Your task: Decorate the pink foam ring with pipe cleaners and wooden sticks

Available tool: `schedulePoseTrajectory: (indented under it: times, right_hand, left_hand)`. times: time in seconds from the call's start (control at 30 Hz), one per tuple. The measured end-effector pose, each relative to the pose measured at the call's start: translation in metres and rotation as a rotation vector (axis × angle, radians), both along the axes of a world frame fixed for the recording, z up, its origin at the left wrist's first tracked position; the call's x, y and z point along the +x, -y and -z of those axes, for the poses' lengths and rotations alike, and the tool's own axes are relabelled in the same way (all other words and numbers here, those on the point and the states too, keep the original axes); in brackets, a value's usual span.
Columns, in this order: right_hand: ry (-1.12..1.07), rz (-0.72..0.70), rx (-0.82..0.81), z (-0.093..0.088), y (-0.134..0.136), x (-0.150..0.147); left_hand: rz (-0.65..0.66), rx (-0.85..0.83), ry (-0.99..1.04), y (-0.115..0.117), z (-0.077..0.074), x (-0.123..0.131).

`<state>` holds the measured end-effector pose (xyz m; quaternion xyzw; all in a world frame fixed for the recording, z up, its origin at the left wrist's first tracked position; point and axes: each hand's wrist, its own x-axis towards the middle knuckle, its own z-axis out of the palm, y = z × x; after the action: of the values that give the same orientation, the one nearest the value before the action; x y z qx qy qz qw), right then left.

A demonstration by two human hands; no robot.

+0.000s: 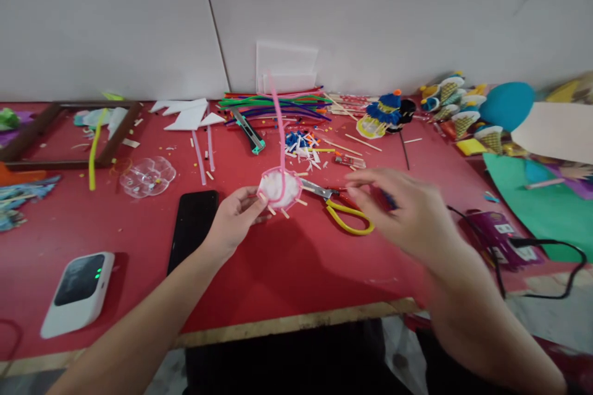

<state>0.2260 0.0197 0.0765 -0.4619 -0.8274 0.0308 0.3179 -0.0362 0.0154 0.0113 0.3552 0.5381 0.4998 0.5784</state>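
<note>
My left hand (236, 216) pinches the edge of a small round craft disc (288, 187). The disc has a fluffy white middle, a pink pipe cleaner rim and short wooden sticks poking out around it. From it a long pink pipe cleaner (280, 117) rises, its upper end free. My right hand (403, 203), blurred by motion, is raised to the right of the disc and apart from it. Its thumb and fingers look parted, with nothing visible between them. Yellow-handled scissors (348, 217) lie just left of that hand, beside a red-handled tool (340, 195) partly hidden.
A black phone (192, 225) and a white hotspot-like device (78, 293) lie on the left. Behind are a cutter knife (249, 131), colourful pipe cleaners (278, 105) and cut bits (303, 147). A purple pouch with a black cable (500, 237) and ice-cream-cone crafts (463, 112) occupy the right.
</note>
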Motion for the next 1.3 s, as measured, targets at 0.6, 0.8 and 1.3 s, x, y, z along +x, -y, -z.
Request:
schedulePoseTrajectory:
  times: [0.6,0.8,1.3]
  right_hand:
    - [-0.500,-0.108,-0.252,0.022,-0.051,-0.074]
    - [-0.468,-0.168,0.045,0.014,-0.021,-0.070]
    - [-0.441,0.176,0.082,0.048,-0.034,-0.046]
  left_hand:
    - [0.074,0.115,-0.214,0.005,0.003,0.004]
    - [-0.057,0.092,0.004,0.001,0.003,0.001]
    - [-0.162,-0.046,0.153,-0.004,0.002,0.000]
